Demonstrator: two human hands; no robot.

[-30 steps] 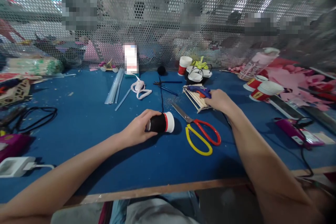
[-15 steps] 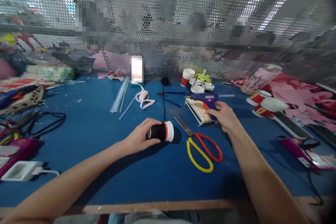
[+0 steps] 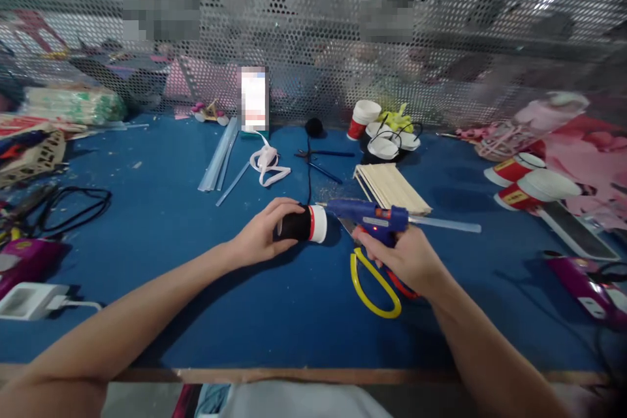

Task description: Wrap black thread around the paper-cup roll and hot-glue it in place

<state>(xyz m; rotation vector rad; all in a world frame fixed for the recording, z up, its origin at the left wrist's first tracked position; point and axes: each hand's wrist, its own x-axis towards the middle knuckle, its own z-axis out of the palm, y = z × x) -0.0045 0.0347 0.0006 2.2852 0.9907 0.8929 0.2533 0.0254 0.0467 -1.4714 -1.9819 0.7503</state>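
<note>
On its side on the blue table lies a paper cup [image 3: 317, 224], its body wound in black yarn, with a red line and a bare white end. My left hand [image 3: 267, 233] is closed around the dark part. A strand of black yarn [image 3: 309, 179] runs from near the cup to a ball of yarn [image 3: 314, 127]. My right hand [image 3: 409, 258] grips a blue glue gun [image 3: 365, 210], its nozzle close to the cup's white end; whether they touch I cannot tell. Below the gun, scissors [image 3: 376, 304] with yellow and red handles are partly covered.
Blue pliers [image 3: 326, 163], white ribbon [image 3: 268, 160] and clear glue sticks [image 3: 220, 157] lie behind the cup. A wooden stick rack [image 3: 392, 186] sits behind the gun. Cups [image 3: 365, 119] stand at the back, with more cups [image 3: 533, 188] and a purple power strip [image 3: 582, 284] at right.
My right hand has lifted the glue gun off the wooden rack and brought it left and nearer, up to the cup. My left hand still holds the cup. The camera view has tilted down.
</note>
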